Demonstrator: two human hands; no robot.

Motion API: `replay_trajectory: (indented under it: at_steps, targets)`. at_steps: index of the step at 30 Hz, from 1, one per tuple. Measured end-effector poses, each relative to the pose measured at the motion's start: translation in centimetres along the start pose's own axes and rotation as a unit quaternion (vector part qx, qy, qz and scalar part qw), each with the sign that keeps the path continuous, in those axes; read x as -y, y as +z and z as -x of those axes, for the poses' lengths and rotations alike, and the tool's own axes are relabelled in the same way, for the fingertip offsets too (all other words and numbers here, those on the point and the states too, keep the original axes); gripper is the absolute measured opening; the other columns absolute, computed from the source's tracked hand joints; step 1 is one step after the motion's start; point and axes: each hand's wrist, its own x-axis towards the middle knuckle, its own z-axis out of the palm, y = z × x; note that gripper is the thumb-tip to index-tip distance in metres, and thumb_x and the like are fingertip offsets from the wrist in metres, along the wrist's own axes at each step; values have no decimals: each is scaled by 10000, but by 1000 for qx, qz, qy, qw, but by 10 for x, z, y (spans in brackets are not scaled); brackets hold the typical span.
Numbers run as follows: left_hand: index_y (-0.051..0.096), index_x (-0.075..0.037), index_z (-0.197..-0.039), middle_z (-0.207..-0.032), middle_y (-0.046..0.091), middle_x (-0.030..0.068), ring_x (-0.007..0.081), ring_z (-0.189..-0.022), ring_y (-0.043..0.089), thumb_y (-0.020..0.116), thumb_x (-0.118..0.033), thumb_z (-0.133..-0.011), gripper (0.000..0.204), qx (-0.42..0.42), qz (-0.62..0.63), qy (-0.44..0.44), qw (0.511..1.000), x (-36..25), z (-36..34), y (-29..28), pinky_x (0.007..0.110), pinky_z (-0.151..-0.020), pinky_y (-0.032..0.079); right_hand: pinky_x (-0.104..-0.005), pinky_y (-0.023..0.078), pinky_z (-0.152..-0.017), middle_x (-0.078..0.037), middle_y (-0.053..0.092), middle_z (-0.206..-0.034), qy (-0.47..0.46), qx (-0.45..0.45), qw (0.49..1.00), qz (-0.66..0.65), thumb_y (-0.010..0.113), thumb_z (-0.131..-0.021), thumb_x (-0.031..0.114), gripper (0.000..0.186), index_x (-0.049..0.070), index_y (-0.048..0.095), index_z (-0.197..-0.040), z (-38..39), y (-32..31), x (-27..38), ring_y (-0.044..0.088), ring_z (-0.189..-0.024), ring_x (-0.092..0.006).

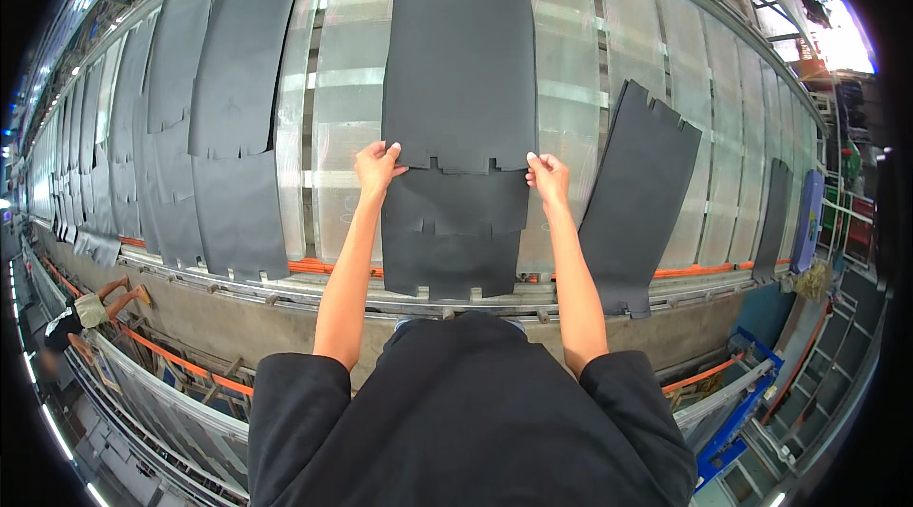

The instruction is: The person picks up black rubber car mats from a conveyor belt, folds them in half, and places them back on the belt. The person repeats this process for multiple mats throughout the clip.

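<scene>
A dark grey notched sheet (461, 60) lies lengthwise in front of me, on a row of translucent panels. My left hand (378, 167) pinches its near left corner, thumb on top. At the near right corner my right hand (548, 176) grips the same sheet between thumb and fingers. Beneath and nearer to me, more dark sheets (452, 264) overlap, their notched ends showing. What material the sheets are made of I cannot tell.
To the right a dark sheet (642, 193) lies aslant on the panels (561, 60). Several more sheets (242, 69) overlap on the left. A metal rail (333, 296) edges the near side. Another person (90, 312) is at the far left; a blue frame (737, 421) stands at lower right.
</scene>
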Motion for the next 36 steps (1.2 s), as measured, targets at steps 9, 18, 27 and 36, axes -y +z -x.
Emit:
replay_trajectory:
  at_steps: [9,18,27,36]
  targets:
    - [651,74,-1047,-914,698,114,153,-784,676,722,-118,-846,287,-10,-18,-57,998,57,86,-47,299,-629,609,-260,496,-551,-69,690,-711,2,12,994,110,648,-909,198,224,-22,687,-887,86,-21,-71,643,-587,-108]
    - [624,88,-1078,-946,686,146,179,-823,681,771,-199,-825,410,-48,-81,-58,994,54,104,-42,301,-630,607,-257,511,-567,-84,688,-691,13,5,990,143,693,-894,291,324,-31,687,-861,96,-28,-82,643,-575,-111]
    - [630,80,-1060,-932,664,139,210,-810,677,774,-282,-825,454,-90,98,-119,984,93,117,-57,317,-702,607,-286,575,-637,-150,708,-870,221,79,963,-135,773,-815,398,483,-43,654,-972,120,-23,-73,702,-732,-200]
    - [649,65,-1073,-900,667,92,164,-766,645,760,-152,-800,366,-94,13,-97,991,80,79,-40,326,-638,596,-336,597,-608,-90,606,-790,149,-150,960,-184,815,-777,162,350,48,490,-840,100,20,-90,654,-663,-197]
